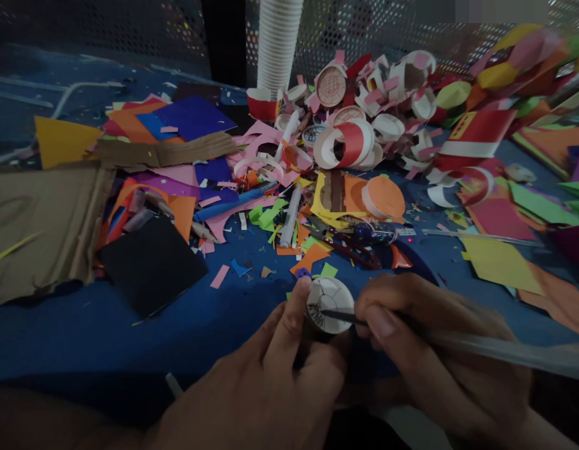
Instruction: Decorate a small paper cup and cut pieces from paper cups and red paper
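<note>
My left hand (289,375) holds a cut-off paper cup bottom (335,294) near the table's front edge. Its round white face is turned up and carries black drawn lines, densest on the left side. The left index finger presses on its upper left rim; the other fingers curl below it. A pen (481,345) with a dark front end and a pale, see-through barrel is pinched in my right hand (439,350). The pen's tip meets the drawn face at its left part. A small purple piece (302,273) lies just beyond the left index fingertip.
A heap of cut paper cups (359,140) lies at the back. Scissors (348,244) and a glue gun (371,232) sit among paper scraps. Cardboard (40,225) and a black sheet (153,265) are on the left; coloured paper (504,262) is on the right.
</note>
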Tool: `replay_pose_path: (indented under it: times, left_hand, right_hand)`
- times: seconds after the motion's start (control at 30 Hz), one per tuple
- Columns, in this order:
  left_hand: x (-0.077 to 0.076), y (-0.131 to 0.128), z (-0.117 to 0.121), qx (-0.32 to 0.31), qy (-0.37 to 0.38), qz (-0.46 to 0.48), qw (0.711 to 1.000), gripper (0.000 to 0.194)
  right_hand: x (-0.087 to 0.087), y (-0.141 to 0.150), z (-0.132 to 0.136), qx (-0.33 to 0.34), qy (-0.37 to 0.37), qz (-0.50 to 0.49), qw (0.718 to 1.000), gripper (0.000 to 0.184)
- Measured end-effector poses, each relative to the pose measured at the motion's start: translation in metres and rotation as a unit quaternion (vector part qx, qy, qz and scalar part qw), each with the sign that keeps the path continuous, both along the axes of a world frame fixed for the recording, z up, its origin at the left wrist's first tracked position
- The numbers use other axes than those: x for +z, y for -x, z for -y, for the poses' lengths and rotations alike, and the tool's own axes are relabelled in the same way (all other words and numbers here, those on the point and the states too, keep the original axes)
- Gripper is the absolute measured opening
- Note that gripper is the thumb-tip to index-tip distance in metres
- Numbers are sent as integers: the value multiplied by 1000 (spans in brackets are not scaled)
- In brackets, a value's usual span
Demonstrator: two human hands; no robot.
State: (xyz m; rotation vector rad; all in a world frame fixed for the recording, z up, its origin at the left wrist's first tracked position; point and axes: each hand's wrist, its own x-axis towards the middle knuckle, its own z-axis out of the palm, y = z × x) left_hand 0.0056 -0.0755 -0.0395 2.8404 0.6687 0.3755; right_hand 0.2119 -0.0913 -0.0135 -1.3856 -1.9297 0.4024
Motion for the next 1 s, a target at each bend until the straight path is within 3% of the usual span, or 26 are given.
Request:
replay_pose_path:
  times: [0.27, 0.63, 0.83, 1.0]
  left_hand:
    - [2, 1, -1, 23, 26, 1, 999, 46]
    - [0, 0, 0, 6, 21, -16, 1000, 45]
    - [-1, -1, 1, -1, -31, -9, 999, 42]
    - [4, 1, 0, -2, -23, -17, 1000, 38]
  right_hand:
    - [1, -2, 2, 7, 12, 4, 1000, 18]
    - [-2, -1, 5, -9, 31, -18, 999, 20]
    - [-2, -2, 5, -20, 27, -19, 999, 19]
    - [2, -1, 4, 4, 44, -11, 999, 20]
